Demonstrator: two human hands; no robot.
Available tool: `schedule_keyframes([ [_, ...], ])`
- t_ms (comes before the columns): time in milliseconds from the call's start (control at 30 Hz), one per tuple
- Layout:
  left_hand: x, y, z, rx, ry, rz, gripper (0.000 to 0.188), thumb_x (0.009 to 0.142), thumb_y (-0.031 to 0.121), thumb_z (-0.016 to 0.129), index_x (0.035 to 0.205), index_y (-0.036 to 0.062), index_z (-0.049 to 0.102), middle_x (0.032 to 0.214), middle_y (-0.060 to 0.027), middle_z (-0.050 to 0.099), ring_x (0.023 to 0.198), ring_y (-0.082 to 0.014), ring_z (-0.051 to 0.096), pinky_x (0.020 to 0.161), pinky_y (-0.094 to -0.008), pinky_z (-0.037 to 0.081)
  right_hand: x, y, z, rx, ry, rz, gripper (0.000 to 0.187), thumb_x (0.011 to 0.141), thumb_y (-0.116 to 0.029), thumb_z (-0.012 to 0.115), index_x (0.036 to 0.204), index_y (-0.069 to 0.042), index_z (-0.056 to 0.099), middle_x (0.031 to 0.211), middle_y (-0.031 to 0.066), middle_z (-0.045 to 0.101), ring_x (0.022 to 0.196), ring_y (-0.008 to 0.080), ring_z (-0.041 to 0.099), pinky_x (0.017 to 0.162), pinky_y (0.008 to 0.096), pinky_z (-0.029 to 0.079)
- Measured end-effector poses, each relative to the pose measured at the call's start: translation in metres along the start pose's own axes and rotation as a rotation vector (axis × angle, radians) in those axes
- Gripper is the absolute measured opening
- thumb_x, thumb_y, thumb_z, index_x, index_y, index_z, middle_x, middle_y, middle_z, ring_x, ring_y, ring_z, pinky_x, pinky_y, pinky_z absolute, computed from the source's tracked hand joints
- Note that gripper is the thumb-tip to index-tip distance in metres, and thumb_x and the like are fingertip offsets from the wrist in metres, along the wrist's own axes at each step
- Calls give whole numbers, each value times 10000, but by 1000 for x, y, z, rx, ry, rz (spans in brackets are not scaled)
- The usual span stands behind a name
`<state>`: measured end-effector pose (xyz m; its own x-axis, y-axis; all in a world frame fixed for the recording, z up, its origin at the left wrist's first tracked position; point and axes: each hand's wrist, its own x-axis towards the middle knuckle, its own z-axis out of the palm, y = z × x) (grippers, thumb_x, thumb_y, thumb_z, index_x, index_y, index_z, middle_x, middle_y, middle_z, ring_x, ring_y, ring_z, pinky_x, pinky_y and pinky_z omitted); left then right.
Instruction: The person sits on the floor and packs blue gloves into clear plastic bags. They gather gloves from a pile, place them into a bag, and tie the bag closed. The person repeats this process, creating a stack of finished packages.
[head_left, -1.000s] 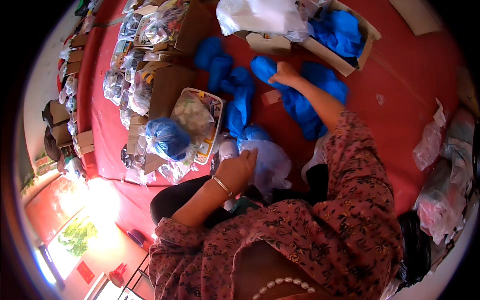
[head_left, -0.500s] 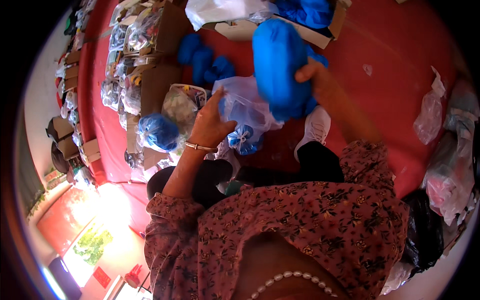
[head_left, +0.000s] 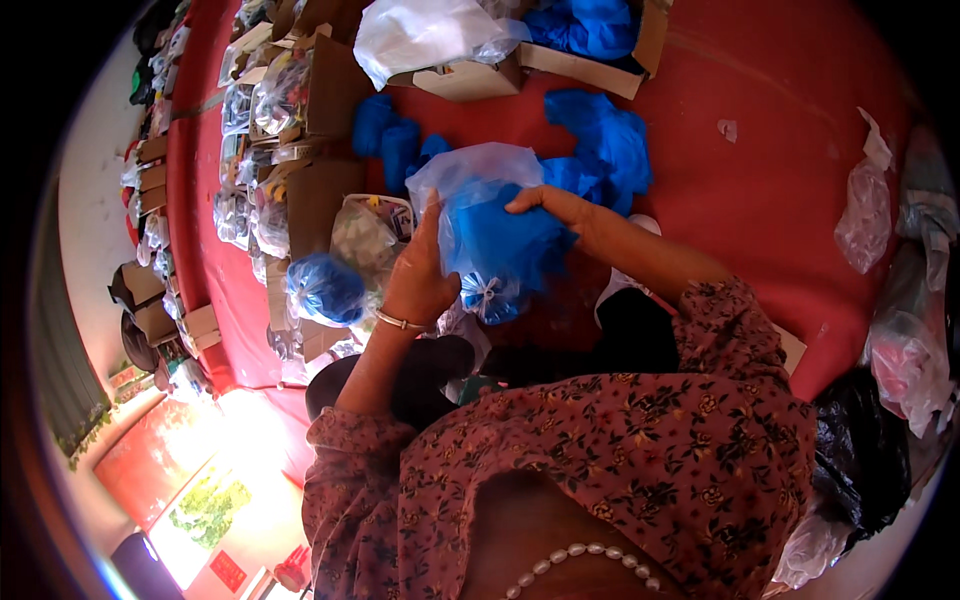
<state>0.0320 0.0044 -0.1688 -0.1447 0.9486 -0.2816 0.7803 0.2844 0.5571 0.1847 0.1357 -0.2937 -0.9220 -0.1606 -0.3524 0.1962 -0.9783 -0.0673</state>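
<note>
My left hand point(head_left: 415, 278) holds the left side of a clear plastic bag point(head_left: 490, 162), its fingers along the film and the thumb apart below. With my right hand point(head_left: 565, 215) I grip a soft blue bundle point(head_left: 490, 225) of thin material, thumb on top. The bundle lies against the bag's mouth and partly within it; its lower part is blurred. Just below hangs or rests a tied clear bag with blue contents point(head_left: 490, 297); whether it touches the held bag I cannot tell. Another tied blue bag point(head_left: 325, 290) sits left of my left hand.
Loose blue bundles point(head_left: 610, 145) lie on the red floor point(head_left: 760, 190) beyond my hands. Cardboard boxes point(head_left: 470, 80) stand at the far side, one holding blue material. Packed boxes point(head_left: 335, 90) line the left. Crumpled plastic bags point(head_left: 865, 220) and a black bag point(head_left: 860, 450) are at right.
My right hand has brought the blue bundle down and left to the clear bag, which my left hand still holds. The loose blue bundles behind it are now exposed.
</note>
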Motion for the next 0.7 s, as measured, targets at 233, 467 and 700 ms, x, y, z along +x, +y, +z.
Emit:
schedule_keyframes([
  [233, -8, 6, 20, 35, -80, 19, 887, 588, -62, 554, 1376, 38, 158, 1243, -246, 441, 1069, -399, 495, 867, -382, 432, 24, -1, 8, 190, 299, -264, 562, 737, -213, 628, 1219, -31, 402, 1089, 141, 536, 984, 271, 543, 848, 438, 464],
  [467, 0, 8, 27, -97, -68, 19, 881, 601, -50, 517, 1377, 7, 103, 1345, -248, 310, 1170, -403, 391, 928, -384, 388, 25, 2, 16, 153, 631, -441, 596, 728, -247, 649, 1233, -56, 397, 1146, 138, 508, 1007, 274, 519, 895, 415, 434],
  [700, 11, -12, 81, -162, -46, 6, 858, 611, -26, 545, 1372, -3, 150, 1313, -250, 367, 1176, -355, 427, 940, -345, 371, 53, 17, -40, 397, 764, -485, 565, 782, -259, 638, 1233, -41, 377, 1162, 130, 485, 1046, 275, 495, 891, 402, 437],
])
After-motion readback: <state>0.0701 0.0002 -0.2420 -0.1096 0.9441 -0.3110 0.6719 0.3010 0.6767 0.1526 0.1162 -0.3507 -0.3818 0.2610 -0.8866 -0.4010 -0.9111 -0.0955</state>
